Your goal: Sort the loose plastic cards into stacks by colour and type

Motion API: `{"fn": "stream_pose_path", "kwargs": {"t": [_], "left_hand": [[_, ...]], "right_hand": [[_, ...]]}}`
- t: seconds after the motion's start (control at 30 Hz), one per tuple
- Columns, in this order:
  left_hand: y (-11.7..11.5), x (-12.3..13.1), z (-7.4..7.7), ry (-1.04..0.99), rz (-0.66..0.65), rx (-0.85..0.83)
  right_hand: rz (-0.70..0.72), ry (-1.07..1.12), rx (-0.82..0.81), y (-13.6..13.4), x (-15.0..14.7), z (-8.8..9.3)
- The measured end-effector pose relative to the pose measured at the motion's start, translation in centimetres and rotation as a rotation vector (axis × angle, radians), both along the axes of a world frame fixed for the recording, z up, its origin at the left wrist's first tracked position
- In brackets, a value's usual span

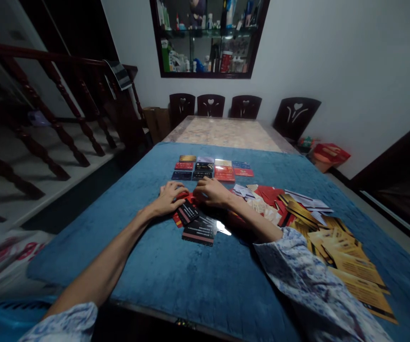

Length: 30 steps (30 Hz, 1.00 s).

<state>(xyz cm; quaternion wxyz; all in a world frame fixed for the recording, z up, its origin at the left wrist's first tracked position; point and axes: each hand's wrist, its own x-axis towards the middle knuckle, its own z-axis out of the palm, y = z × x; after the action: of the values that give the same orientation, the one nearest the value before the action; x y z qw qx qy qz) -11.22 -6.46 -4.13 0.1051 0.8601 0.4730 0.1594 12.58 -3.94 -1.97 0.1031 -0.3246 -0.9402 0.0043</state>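
Note:
My left hand (169, 198) curls its fingers round the edge of a red card (186, 195) above the blue cloth. Its fingertips meet a black card (187, 212) lying at a slant. From the other side, my right hand (212, 192) bends its fingers over the same red area; its fingertips are partly hidden, so what they pinch is unclear. Below the hands lies a larger black card with a pink stripe (198, 235). Just beyond them, rows of bank-style cards are laid out, among them a red card (224, 174) and a dark blue card (181, 175).
A loose heap of gold cards (354, 261), white cards and red pieces (267, 194) covers the right side. The blue cloth (147, 280) lies over the table's near part. Chairs (211, 105) stand at the far end, a wooden railing (55, 85) to the left.

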Motion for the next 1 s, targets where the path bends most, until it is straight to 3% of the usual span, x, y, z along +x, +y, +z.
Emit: {"fn": "stream_pose_path", "kwargs": {"t": [0.43,0.67,1.0], "left_hand": [[0.8,0.1,-1.2,-0.040,0.006,0.130],[0.9,-0.1,-0.8,-0.052,-0.005,0.134],[0.7,-2.0,0.2,-0.078,-0.097,0.044]], "right_hand": [[0.040,-0.081,-0.013,-2.9,-1.4,1.2],[-0.051,-0.164,-0.019,-3.5,-2.2,1.5],[-0.076,-0.186,-0.063,-3.2,-1.6,1.9]]}}
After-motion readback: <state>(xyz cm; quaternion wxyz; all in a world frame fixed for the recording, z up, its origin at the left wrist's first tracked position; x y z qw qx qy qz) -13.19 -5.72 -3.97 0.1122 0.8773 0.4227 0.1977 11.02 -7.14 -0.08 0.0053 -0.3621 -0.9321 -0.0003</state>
